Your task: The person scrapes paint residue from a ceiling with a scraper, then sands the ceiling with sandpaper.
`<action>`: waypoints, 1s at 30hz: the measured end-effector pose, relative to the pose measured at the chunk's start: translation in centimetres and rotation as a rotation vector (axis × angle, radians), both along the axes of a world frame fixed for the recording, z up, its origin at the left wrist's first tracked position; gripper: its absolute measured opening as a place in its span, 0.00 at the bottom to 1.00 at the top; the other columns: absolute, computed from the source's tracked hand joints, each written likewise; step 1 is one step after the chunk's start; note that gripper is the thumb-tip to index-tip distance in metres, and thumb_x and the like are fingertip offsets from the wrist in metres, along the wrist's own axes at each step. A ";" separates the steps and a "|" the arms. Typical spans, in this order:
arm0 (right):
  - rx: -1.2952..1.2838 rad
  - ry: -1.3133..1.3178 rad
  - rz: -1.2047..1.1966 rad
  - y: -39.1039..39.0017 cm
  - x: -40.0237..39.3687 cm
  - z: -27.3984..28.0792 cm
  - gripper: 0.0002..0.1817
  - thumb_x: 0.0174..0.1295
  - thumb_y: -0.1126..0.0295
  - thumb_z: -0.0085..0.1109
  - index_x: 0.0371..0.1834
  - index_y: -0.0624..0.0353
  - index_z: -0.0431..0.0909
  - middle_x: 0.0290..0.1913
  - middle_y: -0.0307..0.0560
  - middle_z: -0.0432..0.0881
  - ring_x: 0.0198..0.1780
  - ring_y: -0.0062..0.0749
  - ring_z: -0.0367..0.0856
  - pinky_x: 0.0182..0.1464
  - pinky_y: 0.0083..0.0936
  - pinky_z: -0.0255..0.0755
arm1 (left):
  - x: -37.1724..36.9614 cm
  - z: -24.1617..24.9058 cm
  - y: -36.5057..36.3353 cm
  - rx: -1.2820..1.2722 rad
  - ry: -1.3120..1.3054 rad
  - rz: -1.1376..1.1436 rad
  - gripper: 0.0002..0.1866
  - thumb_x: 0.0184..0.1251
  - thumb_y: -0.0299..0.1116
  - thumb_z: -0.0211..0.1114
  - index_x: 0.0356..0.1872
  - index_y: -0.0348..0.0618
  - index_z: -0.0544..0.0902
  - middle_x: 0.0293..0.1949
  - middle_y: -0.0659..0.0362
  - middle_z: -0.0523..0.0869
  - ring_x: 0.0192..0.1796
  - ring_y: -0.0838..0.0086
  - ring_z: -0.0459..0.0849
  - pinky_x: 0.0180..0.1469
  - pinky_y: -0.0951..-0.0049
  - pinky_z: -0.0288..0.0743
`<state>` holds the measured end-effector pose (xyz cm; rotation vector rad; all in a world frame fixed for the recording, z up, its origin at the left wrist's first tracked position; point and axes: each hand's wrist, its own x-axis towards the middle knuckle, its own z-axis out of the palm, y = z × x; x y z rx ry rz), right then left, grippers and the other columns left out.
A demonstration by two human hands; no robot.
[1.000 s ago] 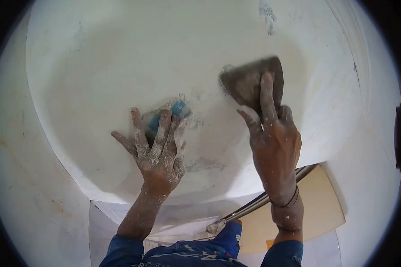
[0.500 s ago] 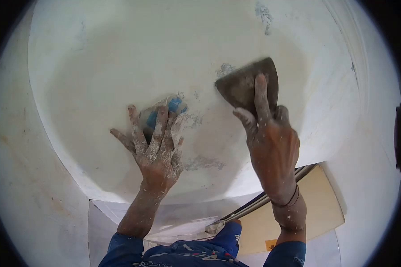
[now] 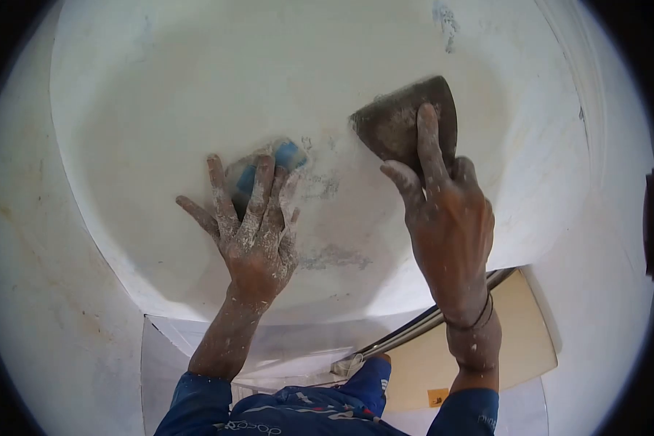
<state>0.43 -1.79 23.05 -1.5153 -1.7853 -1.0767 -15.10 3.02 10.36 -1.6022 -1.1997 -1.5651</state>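
Observation:
My right hand (image 3: 447,196) grips a putty knife (image 3: 407,120) with a broad, dark, scuffed blade. Its index finger lies along the blade, which is against the pale wall surface (image 3: 225,65). Left of it, my left hand (image 3: 254,232) has its fingers spread over a blue and clear piece (image 3: 289,154), smeared with white putty and held against the wall. The fingers partly cover that piece, so its exact kind does not show. White putty coats the left fingers. Grey rough patches (image 3: 334,256) mark the wall between and below the hands.
Another grey patch (image 3: 445,27) shows high on the surface. At lower right are a cream panel (image 3: 501,341) and dark rails (image 3: 414,327) along its edge. A dark fitting (image 3: 652,225) sits at the far right. Side walls rise at left and right.
The putty knife has shifted slightly upward and now covers the grey patch that showed beside its upper edge. My left hand sits a little higher in view, still on the blue piece.

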 end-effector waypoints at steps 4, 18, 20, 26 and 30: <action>-0.005 -0.032 0.009 0.2 0.5 -1.6 0.36 0.58 0.52 0.57 0.69 0.44 0.58 0.26 0.49 0.73 0.19 0.37 0.76 0.19 0.30 0.71 | 0.3 0.3 0.4 -0.005 0.002 0.024 0.20 0.70 0.40 0.50 0.58 0.43 0.73 0.64 0.60 0.70 0.72 0.45 0.47 0.66 0.35 0.21; -0.024 -0.056 -0.110 -0.7 -0.7 -2.1 0.35 0.57 0.51 0.56 0.69 0.43 0.59 0.24 0.48 0.73 0.21 0.33 0.78 0.19 0.27 0.75 | -0.6 0.4 0.3 0.029 -0.011 -0.028 0.21 0.69 0.39 0.52 0.59 0.42 0.72 0.64 0.59 0.70 0.72 0.44 0.48 0.66 0.35 0.23; 0.049 -0.060 -0.003 -0.1 -0.3 -2.4 0.35 0.57 0.52 0.57 0.68 0.44 0.60 0.24 0.48 0.73 0.20 0.32 0.76 0.19 0.27 0.74 | -0.6 0.3 0.4 0.014 -0.006 -0.014 0.21 0.69 0.39 0.51 0.59 0.41 0.72 0.64 0.59 0.70 0.72 0.44 0.48 0.66 0.35 0.24; 0.023 0.004 0.053 0.6 -0.6 -2.6 0.35 0.56 0.54 0.58 0.68 0.46 0.60 0.25 0.48 0.74 0.20 0.30 0.73 0.21 0.28 0.73 | -0.6 0.3 0.6 0.040 -0.008 -0.027 0.21 0.69 0.40 0.50 0.59 0.41 0.72 0.64 0.59 0.70 0.72 0.45 0.48 0.66 0.36 0.22; 0.004 0.008 0.033 0.0 -0.7 -2.1 0.34 0.56 0.56 0.60 0.67 0.49 0.63 0.25 0.49 0.75 0.21 0.31 0.75 0.23 0.28 0.73 | -1.1 -0.1 0.4 0.011 -0.005 -0.010 0.21 0.69 0.41 0.50 0.59 0.42 0.72 0.63 0.59 0.70 0.72 0.45 0.48 0.66 0.36 0.22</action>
